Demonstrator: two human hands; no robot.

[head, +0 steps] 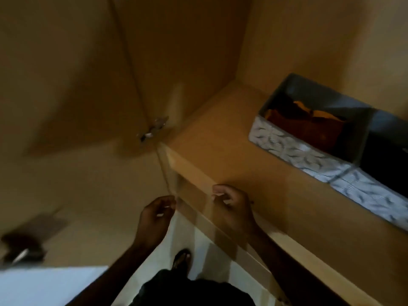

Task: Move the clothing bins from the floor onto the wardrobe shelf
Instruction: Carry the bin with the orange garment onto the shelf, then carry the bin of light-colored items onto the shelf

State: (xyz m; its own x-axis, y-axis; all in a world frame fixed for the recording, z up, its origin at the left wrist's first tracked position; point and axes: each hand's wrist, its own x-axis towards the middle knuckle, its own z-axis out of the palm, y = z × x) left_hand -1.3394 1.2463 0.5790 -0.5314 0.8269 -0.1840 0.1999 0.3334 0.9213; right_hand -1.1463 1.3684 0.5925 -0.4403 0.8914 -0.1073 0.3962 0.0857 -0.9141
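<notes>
- Stands at the open wardrobe, left hand (pixel 156 214) and right hand (pixel 231 204) raised side by side at the front edge of the wardrobe shelf (pixel 220 138).
- Holds nothing in either: fingers (pixel 217 191) loosely curled, neither pinching nor pressed flat; cannot tell whether the right hand touches the shelf edge.
- Finds the nearer bin (pixel 287 149), patterned fabric, already up on the shelf and well apart from the hands, between 1 and 2 o'clock of the right hand, with orange and dark red clothing (pixel 293 122) inside.
- Sets the second bin (pixel 371 195) just beside it at 3 o'clock, cut off by the frame, its contents too dark to tell.
- Lines the pair along the shelf's front edge, running from 10 toward 4 o'clock; leaves each bin's own long axis hard to judge in the wide-angle view.
- Puts the right hand nearer the bins, the left nearer the door (pixel 66 89) and its hinge (pixel 152 129) at 12 o'clock.
- Leaves bare shelf at 12 to 1 o'clock of the right hand, probably room for a further bin.
- Reveals no bin on the visible strip of floor (pixel 198 246) at 6 o'clock, only a sandalled foot (pixel 182 258); likely calls for a turn and a reach down, away from the shelf, if any bin remains.
</notes>
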